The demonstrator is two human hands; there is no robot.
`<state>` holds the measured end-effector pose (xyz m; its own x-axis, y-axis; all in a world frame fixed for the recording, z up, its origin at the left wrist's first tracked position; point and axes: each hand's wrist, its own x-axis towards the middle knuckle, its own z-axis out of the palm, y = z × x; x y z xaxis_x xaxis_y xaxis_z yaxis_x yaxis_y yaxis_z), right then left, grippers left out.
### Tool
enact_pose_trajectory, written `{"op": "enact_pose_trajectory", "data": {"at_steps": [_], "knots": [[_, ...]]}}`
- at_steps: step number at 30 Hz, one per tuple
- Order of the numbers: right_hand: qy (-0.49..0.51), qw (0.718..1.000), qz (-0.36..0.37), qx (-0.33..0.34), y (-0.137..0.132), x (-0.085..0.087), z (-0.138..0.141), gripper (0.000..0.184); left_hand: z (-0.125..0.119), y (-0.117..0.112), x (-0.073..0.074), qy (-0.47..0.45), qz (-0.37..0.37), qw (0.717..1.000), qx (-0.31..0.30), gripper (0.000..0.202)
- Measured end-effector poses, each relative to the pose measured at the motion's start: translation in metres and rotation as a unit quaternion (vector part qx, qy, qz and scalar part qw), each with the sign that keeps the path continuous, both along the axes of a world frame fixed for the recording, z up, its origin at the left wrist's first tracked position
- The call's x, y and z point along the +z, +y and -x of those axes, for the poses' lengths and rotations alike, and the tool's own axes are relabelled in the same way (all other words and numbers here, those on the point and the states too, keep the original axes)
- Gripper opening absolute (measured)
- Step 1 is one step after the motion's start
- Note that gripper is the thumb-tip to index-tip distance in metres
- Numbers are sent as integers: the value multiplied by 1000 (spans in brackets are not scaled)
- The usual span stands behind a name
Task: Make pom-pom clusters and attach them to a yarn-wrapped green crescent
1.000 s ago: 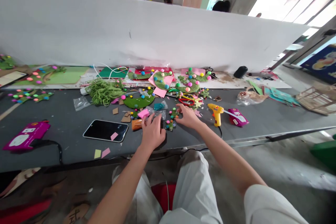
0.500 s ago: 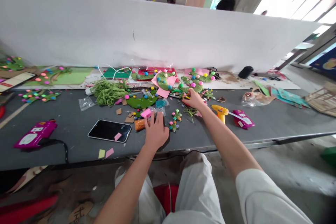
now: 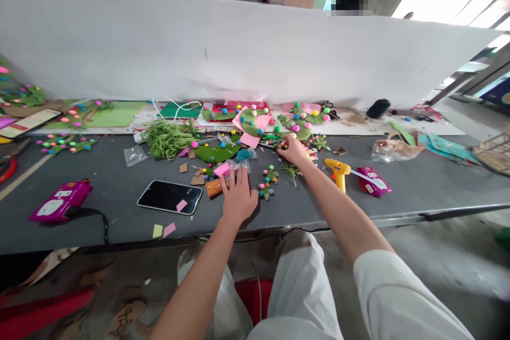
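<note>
My left hand (image 3: 239, 197) rests on the grey table, palm down with its fingers spread. Its fingertips are by a pink piece (image 3: 222, 169) and an orange packet (image 3: 214, 187). Just right of its thumb lies a small green cluster dotted with pompoms (image 3: 265, 191). Farther off, my right hand (image 3: 295, 150) dips into a pile of small coloured pieces, fingers curled in; what they grip is hidden. Beyond it is a green yarn-wrapped shape with pompoms (image 3: 302, 132). A green leaf-like piece (image 3: 217, 153) lies left of the pile.
A yellow glue gun (image 3: 338, 169) stands right of my right forearm, by a purple packet (image 3: 373, 181). At left are a phone (image 3: 169, 196), green yarn (image 3: 166, 141) and another purple packet (image 3: 61, 202). A white partition (image 3: 239, 53) runs along the back.
The view has shifted slightly, so things sit a little farther right. My right hand's fingers have lowered slightly into the pile; my left hand stays in place.
</note>
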<state>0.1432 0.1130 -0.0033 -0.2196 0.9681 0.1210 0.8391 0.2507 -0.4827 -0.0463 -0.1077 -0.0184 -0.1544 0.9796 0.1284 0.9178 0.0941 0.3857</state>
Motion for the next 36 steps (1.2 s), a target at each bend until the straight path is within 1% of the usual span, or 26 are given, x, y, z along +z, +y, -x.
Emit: {"op": "enact_pose_trajectory", "data": {"at_steps": [4,9,12,15,19,24,26,28,29,31,33,34,36], "knots": [[23,999,-2,28,-12,6,-1,62,1,0,1,2,-3,1000,1,73],[62,989,16,136,-34,14,5,63,1,-1,0,-4,-11,1000,0,72],[66,982,24,177,-40,15,13,62,1,-1,2,-6,-7,1000,0,72],[61,979,43,191,-38,15,20,60,1,-1,3,-6,-5,1000,1,72],[67,976,84,190,-35,15,26,57,1,-1,3,-17,-14,1000,2,71],[117,969,136,171,-34,24,27,62,1,-1,2,-16,-16,1000,2,71],[154,964,152,152,-30,30,21,62,1,-1,3,-17,-9,1000,4,71],[202,962,149,104,-21,37,9,51,2,-1,4,-21,-5,1000,5,71],[228,962,139,63,-16,40,2,43,2,-1,4,-24,-6,1000,4,70],[280,952,113,-48,-4,44,-16,31,2,-1,4,-28,-11,1000,4,69],[327,926,119,-149,7,46,-31,28,2,0,3,-27,-16,999,4,69],[349,909,137,-182,11,46,-38,29,2,0,3,-26,-18,999,3,69],[390,874,187,-222,16,43,-45,33,2,0,1,-24,-24,999,4,68]]}}
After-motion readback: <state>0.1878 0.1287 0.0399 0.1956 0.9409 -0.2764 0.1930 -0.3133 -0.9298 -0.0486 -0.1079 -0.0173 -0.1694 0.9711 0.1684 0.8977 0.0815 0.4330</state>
